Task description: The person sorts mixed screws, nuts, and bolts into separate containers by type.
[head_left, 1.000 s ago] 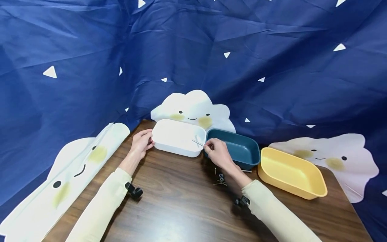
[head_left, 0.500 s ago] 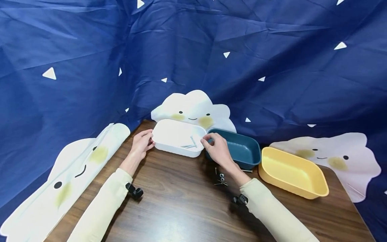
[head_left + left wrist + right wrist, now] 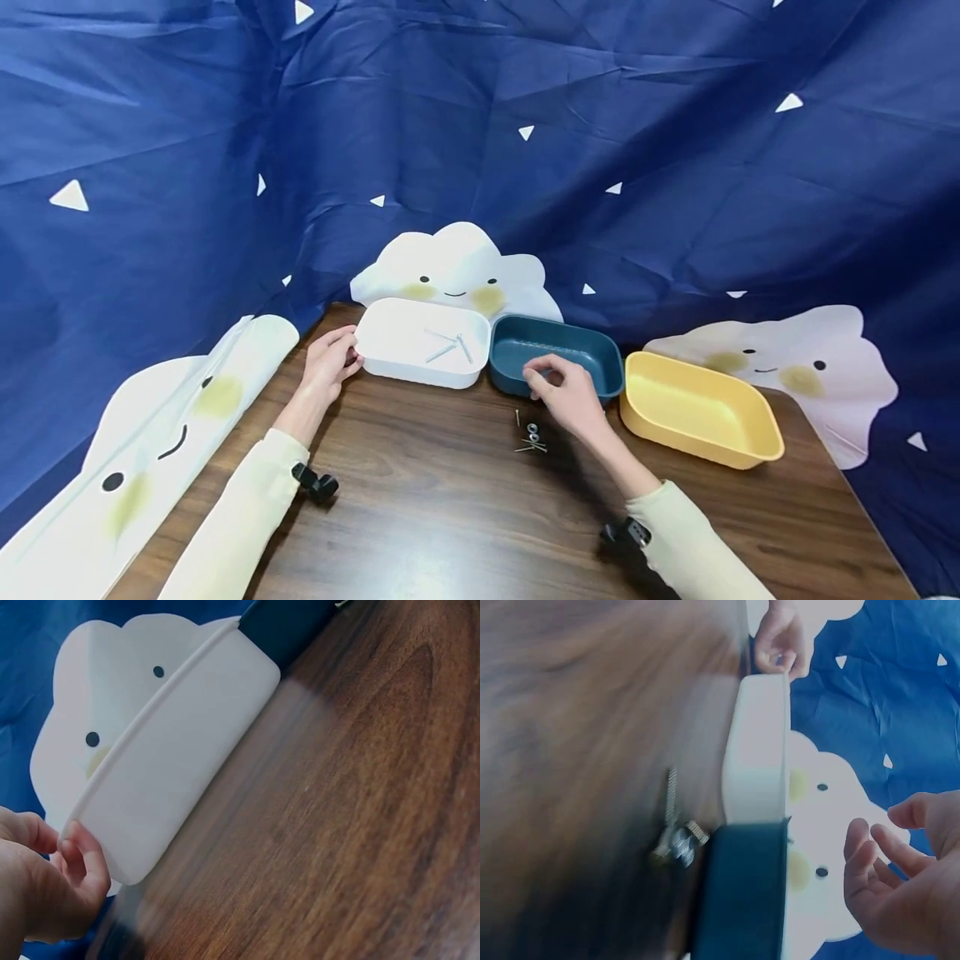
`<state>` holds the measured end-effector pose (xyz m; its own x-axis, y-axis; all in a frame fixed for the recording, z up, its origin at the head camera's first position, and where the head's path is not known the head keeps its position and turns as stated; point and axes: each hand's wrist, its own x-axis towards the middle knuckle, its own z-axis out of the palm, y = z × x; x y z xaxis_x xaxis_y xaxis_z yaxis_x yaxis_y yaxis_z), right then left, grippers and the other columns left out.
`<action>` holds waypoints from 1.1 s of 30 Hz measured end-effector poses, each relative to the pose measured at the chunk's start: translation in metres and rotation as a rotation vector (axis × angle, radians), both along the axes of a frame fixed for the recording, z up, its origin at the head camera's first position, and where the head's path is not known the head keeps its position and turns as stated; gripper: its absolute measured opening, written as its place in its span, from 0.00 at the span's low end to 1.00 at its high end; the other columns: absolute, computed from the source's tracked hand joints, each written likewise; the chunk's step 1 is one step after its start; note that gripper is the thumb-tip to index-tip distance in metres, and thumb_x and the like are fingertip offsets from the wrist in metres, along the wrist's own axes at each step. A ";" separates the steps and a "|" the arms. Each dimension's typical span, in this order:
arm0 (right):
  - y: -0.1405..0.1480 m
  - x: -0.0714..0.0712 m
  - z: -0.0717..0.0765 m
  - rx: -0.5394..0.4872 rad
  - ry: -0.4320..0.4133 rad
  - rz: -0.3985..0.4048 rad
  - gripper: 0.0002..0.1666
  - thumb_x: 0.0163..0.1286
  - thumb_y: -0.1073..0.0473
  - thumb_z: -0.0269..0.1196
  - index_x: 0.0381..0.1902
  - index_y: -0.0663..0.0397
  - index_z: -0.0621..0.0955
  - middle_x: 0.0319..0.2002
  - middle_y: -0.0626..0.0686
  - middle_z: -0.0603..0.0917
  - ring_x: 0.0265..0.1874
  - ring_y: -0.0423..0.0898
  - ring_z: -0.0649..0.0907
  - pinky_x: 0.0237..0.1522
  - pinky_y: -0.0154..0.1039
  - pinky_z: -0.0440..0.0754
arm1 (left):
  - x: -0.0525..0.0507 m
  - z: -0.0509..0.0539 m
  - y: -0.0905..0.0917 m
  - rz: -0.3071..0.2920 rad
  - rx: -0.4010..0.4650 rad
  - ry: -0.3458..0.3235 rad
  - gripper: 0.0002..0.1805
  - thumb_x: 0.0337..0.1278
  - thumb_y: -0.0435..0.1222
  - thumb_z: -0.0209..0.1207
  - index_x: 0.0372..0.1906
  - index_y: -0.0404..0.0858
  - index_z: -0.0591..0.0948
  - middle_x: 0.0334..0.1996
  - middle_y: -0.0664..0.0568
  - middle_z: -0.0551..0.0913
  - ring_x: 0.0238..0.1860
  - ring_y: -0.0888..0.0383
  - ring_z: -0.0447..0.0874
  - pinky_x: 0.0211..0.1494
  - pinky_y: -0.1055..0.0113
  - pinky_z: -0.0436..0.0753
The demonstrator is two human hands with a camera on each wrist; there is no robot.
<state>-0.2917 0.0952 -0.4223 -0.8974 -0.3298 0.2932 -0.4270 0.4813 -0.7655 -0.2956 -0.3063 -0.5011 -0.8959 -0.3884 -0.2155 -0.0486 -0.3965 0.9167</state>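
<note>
Pinching rounded white plastic tub [image 3: 420, 372], likely light, stiff, best rim-gripped, with left hand [image 3: 328, 360]; holding nothing in relaxed right hand [image 3: 564, 392] near tub.

My right hand [image 3: 566, 392] hides part of the near wall of the dark blue bin [image 3: 521, 346]. Nearer me, the small metal pieces [image 3: 532, 428] are too tiny to tell apart, and my right wrist view smears them. My left sleeve [image 3: 232, 517] and right sleeve [image 3: 690, 542] run off the near edge; the left wrist view crops my left hand [image 3: 52, 885].
</note>
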 end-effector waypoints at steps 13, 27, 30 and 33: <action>0.072 0.008 -0.038 0.200 0.013 -0.100 0.06 0.70 0.57 0.67 0.42 0.51 0.87 0.33 0.46 0.85 0.30 0.42 0.83 0.42 0.43 0.80 | -0.001 0.000 0.002 -0.016 0.011 0.014 0.26 0.66 0.27 0.53 0.69 0.32 0.72 0.37 0.49 0.74 0.30 0.62 0.74 0.35 0.72 0.81; 0.095 0.006 -0.055 0.341 0.068 -0.266 0.16 0.65 0.64 0.63 0.47 0.68 0.84 0.43 0.61 0.85 0.47 0.58 0.82 0.53 0.55 0.78 | 0.001 0.000 -0.003 -0.028 -0.005 0.018 0.27 0.68 0.27 0.52 0.71 0.33 0.70 0.37 0.50 0.73 0.30 0.63 0.74 0.34 0.72 0.81; 0.095 0.005 -0.057 0.365 0.085 -0.270 0.13 0.64 0.65 0.62 0.44 0.67 0.84 0.38 0.59 0.83 0.41 0.57 0.81 0.46 0.53 0.79 | 0.001 0.000 -0.002 -0.031 -0.010 0.017 0.27 0.67 0.27 0.52 0.71 0.33 0.70 0.36 0.51 0.73 0.29 0.63 0.74 0.34 0.73 0.81; 0.097 0.003 -0.059 0.388 0.107 -0.263 0.09 0.63 0.65 0.63 0.39 0.65 0.84 0.33 0.57 0.80 0.35 0.55 0.78 0.40 0.51 0.77 | 0.001 0.000 -0.001 -0.029 -0.010 0.012 0.27 0.67 0.27 0.52 0.71 0.33 0.70 0.36 0.51 0.73 0.30 0.63 0.74 0.34 0.73 0.81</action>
